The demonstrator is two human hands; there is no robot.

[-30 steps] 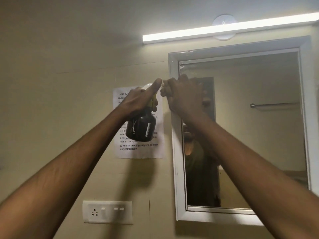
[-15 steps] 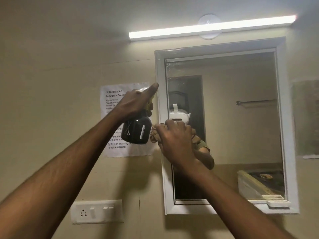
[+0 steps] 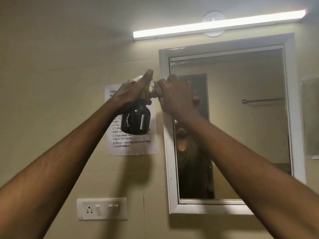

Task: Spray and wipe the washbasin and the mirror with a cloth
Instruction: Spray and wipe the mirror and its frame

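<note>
My left hand [image 3: 133,90] grips the neck of a black spray bottle [image 3: 135,121] with a yellow trigger, held up against the wall just left of the mirror; its forefinger points up over the white top. My right hand [image 3: 176,95] is curled against the upper left of the white-framed mirror [image 3: 241,126]. A small brownish cloth [image 3: 155,89] shows only at its fingertips and is otherwise hidden under the hand. The glass reflects a person's torso and the hand. The washbasin is out of view.
A printed task sheet [image 3: 134,147] is taped to the beige wall behind the bottle. A white socket and switch plate [image 3: 101,208] sits lower left. A lit tube light [image 3: 219,24] runs above the mirror. A towel rail [image 3: 262,100] shows in the reflection.
My right hand went down the mirror's left edge half a second ago and is now back up near the top left corner. The left hand still holds the bottle in the same place.
</note>
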